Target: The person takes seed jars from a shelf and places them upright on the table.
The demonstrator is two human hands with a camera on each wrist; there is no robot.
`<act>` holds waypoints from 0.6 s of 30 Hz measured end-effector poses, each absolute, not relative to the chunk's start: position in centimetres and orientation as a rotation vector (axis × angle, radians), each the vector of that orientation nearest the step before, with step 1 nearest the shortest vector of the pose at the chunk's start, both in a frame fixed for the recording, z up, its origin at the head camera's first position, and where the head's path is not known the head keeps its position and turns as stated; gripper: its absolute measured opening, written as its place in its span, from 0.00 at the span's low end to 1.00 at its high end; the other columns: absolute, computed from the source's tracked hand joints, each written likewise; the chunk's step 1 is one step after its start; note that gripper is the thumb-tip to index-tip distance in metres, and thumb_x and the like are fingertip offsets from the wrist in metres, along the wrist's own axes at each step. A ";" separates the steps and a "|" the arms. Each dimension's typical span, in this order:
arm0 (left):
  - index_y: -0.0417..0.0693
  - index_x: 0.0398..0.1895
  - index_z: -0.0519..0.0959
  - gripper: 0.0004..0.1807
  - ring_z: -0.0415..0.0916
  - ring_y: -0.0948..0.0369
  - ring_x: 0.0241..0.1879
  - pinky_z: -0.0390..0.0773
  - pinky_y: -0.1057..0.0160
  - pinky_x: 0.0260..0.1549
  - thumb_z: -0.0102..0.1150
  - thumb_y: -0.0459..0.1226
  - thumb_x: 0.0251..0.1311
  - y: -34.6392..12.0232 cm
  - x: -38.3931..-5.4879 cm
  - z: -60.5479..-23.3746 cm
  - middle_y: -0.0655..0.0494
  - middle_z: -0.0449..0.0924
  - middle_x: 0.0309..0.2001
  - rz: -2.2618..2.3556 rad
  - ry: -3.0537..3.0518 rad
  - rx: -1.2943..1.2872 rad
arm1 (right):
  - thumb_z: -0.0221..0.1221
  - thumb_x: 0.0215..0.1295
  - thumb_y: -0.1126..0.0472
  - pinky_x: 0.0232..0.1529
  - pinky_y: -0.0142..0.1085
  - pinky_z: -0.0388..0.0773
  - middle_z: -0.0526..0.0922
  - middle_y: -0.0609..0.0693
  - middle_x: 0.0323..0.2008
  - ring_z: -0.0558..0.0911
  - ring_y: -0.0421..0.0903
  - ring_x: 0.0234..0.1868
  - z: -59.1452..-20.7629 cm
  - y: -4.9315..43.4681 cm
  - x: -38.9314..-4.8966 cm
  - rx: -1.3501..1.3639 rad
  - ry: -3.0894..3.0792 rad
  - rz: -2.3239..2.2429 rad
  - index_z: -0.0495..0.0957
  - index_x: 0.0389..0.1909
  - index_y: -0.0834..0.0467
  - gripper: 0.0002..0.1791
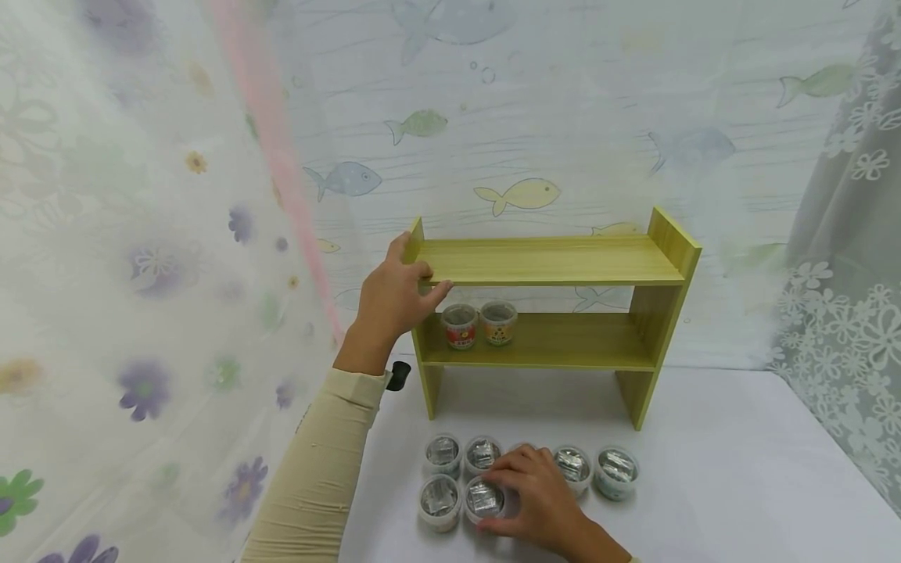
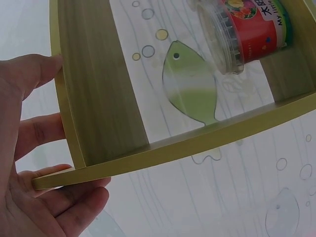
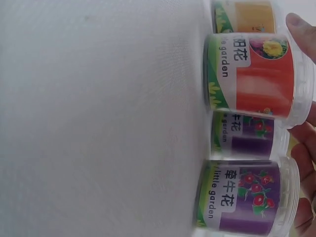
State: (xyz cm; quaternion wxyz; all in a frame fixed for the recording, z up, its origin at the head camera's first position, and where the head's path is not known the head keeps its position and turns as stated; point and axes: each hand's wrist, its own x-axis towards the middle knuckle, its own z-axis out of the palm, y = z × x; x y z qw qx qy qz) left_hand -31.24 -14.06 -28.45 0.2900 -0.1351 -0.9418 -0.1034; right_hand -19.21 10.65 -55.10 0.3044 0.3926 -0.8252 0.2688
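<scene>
My left hand [image 1: 394, 301] grips the upper left end of a yellow-green wooden two-tier shelf [image 1: 549, 262]. In the left wrist view its fingers [image 2: 47, 131] lie on both sides of the end board. My right hand [image 1: 538, 500] curls over a small clear-lidded plastic tub [image 1: 484, 499] in the front row on the table, thumb and fingertips at its rim. In the right wrist view that tub's label [image 3: 264, 74] is red-orange with a flower picture and "garden" lettering. Another front-row tub [image 1: 439, 503] stands to its left.
Two labelled tubs, one red [image 1: 461, 327] and one orange [image 1: 499, 324], stand at the left of the lower shelf board [image 1: 577, 340]. Several more lidded tubs [image 1: 616, 472] line the white-covered table [image 1: 732, 469]. Fish-patterned curtain [image 1: 605, 94] hangs behind.
</scene>
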 end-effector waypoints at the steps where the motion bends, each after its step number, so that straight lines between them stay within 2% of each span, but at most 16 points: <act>1: 0.53 0.47 0.89 0.25 0.86 0.44 0.44 0.85 0.50 0.36 0.61 0.62 0.66 -14.1 -31.2 -28.4 0.40 0.60 0.78 -0.276 -2.513 -0.360 | 0.82 0.35 0.33 0.48 0.39 0.68 0.85 0.34 0.45 0.78 0.38 0.50 -55.1 10.6 -19.2 1.034 -2.196 0.718 0.90 0.44 0.43 0.33; 10: 0.52 0.47 0.89 0.25 0.86 0.43 0.45 0.85 0.48 0.40 0.61 0.61 0.66 -14.1 -31.4 -28.5 0.40 0.59 0.78 -0.296 -2.515 -0.362 | 0.81 0.35 0.32 0.45 0.37 0.65 0.85 0.35 0.45 0.78 0.38 0.47 -55.4 10.6 -19.5 1.029 -2.152 0.713 0.88 0.45 0.44 0.34; 18: 0.54 0.47 0.89 0.25 0.86 0.44 0.42 0.84 0.50 0.33 0.60 0.62 0.66 -14.0 -31.3 -28.4 0.42 0.59 0.79 -0.279 -2.527 -0.351 | 0.81 0.36 0.32 0.44 0.36 0.64 0.85 0.35 0.46 0.77 0.39 0.47 -55.2 10.6 -19.3 1.029 -2.166 0.709 0.88 0.45 0.44 0.34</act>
